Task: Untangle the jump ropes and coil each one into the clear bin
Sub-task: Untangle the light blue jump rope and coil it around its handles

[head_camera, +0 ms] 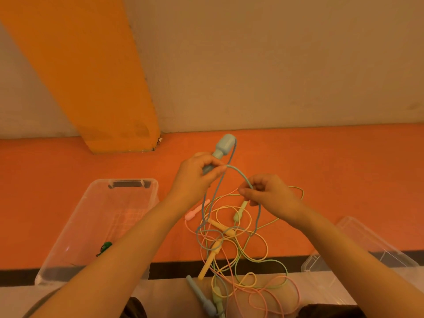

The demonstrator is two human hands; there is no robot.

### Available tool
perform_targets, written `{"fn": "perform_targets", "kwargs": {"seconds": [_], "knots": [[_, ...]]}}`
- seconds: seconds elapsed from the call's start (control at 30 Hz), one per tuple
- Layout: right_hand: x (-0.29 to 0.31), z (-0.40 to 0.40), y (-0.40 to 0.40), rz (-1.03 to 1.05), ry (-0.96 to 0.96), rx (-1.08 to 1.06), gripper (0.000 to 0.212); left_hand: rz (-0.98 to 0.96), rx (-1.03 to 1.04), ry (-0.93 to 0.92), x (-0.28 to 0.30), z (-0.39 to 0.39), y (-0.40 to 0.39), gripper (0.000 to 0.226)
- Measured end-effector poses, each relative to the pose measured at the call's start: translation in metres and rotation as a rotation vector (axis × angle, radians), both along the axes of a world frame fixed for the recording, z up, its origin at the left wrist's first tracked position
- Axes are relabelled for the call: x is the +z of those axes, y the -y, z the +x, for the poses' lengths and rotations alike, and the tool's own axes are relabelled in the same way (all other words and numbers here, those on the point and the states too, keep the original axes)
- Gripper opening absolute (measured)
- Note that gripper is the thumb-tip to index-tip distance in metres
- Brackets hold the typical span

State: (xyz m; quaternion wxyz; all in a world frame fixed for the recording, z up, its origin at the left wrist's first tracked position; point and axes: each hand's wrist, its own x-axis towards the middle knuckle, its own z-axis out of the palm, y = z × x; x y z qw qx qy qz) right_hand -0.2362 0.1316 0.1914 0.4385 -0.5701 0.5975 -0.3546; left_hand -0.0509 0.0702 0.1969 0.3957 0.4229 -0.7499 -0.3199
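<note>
blue jump rope (238, 174): lifted at 12 o'clock, its handle raised
tangled ropes (231, 244): yellow, pink, green, heaped at centre
clear bin (151, 187): at 9 o'clock, open

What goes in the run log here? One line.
left hand: grips blue handle | right hand: pinches blue cord | clear bin: no blue rope

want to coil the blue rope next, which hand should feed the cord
Right. The right hand already pinches the blue cord, while the left hand grips the blue handle as an anchor.
</note>
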Motion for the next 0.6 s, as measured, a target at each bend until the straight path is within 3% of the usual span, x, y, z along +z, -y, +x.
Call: {"fn": "perform_targets", "kwargs": {"seconds": [0.17, 0.33, 0.6], "knots": [[-0.016, -0.011, 0.000, 0.087, -0.073, 0.011, 0.006, 0.003, 0.132, -0.112, 0.013, 0.021, 0.017, 0.011], [-0.018, -0.017, -0.002, 0.117, -0.078, 0.003, 0.009, -0.007, 0.293, -0.139, 0.024, 0.044, 0.028, 0.026], [-0.011, -0.011, -0.003, -0.033, 0.025, 0.016, 0.016, -0.014, 0.381, -0.017, 0.026, 0.059, 0.035, 0.003]]}}
